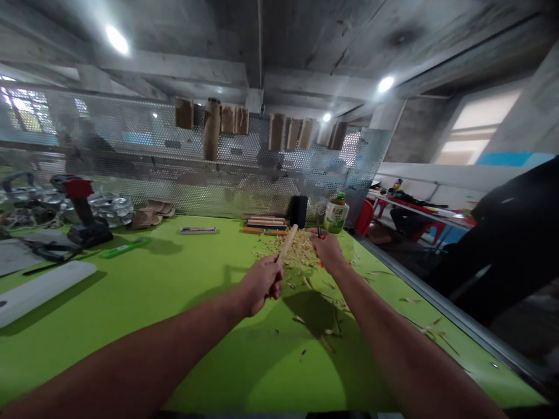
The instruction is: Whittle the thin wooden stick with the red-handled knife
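Note:
My left hand [263, 278] is wrapped round the lower end of a pale wooden stick [288, 241], which tilts up and away to the right. My right hand [328, 251], also closed, grips a small black-and-orange tool [320, 231]. Its kind is too small to make out, and the fingers cover most of it. The stick and the tool are apart. Beneath and between both hands lies a heap of curled wood shavings [301, 247], with loose strips scattered towards the right edge of the green tabletop [209, 337].
A green-capped bottle [336, 213] stands behind my right hand. Wooden sticks in an orange tray [265, 226] lie at the back. On the left are a red-and-black power drill [82, 209], a green-handled cutter [126, 248] and a white bar [46, 291]. A person in dark clothing [502, 233] stands right.

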Demonstrator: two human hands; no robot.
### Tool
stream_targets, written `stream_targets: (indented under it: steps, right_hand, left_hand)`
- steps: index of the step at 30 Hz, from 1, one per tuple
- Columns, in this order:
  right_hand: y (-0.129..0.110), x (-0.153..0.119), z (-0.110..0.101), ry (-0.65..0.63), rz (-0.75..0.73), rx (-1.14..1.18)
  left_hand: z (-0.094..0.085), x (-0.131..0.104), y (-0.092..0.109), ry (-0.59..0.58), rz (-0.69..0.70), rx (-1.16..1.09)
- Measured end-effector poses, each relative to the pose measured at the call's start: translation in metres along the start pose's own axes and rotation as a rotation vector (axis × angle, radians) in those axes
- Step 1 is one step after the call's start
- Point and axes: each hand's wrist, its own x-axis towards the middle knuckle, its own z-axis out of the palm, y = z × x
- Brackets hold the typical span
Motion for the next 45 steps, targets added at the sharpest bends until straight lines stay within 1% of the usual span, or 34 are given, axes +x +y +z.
stream_targets:
  steps: [2,3,5,7,9,10,13,14,15,16,18,19,21,23,25,26,28,32,36,39,43,45]
  right_hand:
    - [-0.013,-0.012,0.010,-0.127,0.007,0.389]
    - [-0.019,-0.017,0.013,-0.196,0.022,0.549]
    - [-0.027,-0.026,0.017,-0.300,0.061,0.710]
    - [-0.031,-0.031,0.017,-0.342,0.096,0.774]
    - [-0.034,-0.035,0.018,-0.385,0.129,0.810]
    - [-0.036,-0.038,0.018,-0.422,0.143,0.823]
    - [-0.042,-0.046,0.020,-0.566,0.182,0.835]
    - [-0.044,-0.048,0.021,-0.588,0.185,0.835]
    - [-0.046,-0.049,0.023,-0.586,0.178,0.830]
    - [-0.047,-0.049,0.024,-0.554,0.160,0.812]
    - [-0.045,-0.047,0.026,-0.436,0.088,0.705]
    - [-0.043,-0.045,0.026,-0.370,0.036,0.599]
    - [-0.039,-0.042,0.027,-0.266,-0.094,0.279]
    - [-0.037,-0.043,0.027,-0.201,-0.226,-0.106]
    - [-0.041,-0.048,0.027,-0.181,-0.308,-0.442]
    - [-0.044,-0.051,0.027,-0.189,-0.326,-0.568]
    - [-0.053,-0.059,0.029,-0.230,-0.340,-0.729]
    - [-0.063,-0.069,0.032,-0.304,-0.383,-0.813]
    - [-0.061,-0.067,0.032,-0.316,-0.422,-0.831]
    - [-0.058,-0.063,0.033,-0.274,-0.431,-0.849]
    - [-0.052,-0.052,0.035,-0.217,-0.399,-0.854]
    - [-0.044,-0.041,0.031,-0.175,-0.340,-0.845]
  left_hand:
    - [-0.012,0.007,0.002,0.009,0.032,0.072]
    - [-0.016,0.009,0.003,-0.017,0.040,0.106]
    - [-0.022,0.011,0.005,-0.109,0.027,0.165]
    - [-0.025,0.010,0.009,-0.224,-0.025,0.222]
    - [-0.026,0.009,0.011,-0.293,-0.058,0.229]
    - [-0.027,0.009,0.011,-0.317,-0.066,0.195]
    - [-0.027,0.011,0.008,-0.364,-0.078,0.013]
    - [-0.027,0.012,0.007,-0.372,-0.076,-0.032]
    - [-0.027,0.013,0.005,-0.373,-0.064,-0.058]
    - [-0.027,0.014,0.004,-0.364,-0.038,-0.067]
    - [-0.026,0.016,0.003,-0.309,0.034,-0.066]
    - [-0.026,0.017,0.003,-0.268,0.069,-0.065]
    - [-0.025,0.018,0.005,-0.174,0.113,-0.064]
    - [-0.026,0.020,0.006,-0.078,0.119,-0.063]
    - [-0.027,0.024,0.005,-0.021,0.111,-0.048]
    - [-0.028,0.026,0.004,-0.008,0.111,-0.036]
    - [-0.029,0.028,0.002,0.001,0.119,-0.002]
    - [-0.027,0.027,0.002,0.052,0.076,0.046]
    - [-0.021,0.023,0.006,0.079,0.037,0.034]
    - [-0.018,0.022,0.006,0.077,0.033,0.043]
    - [-0.019,0.020,0.005,0.088,0.035,0.097]
    - [-0.018,0.015,0.005,0.066,0.016,0.121]
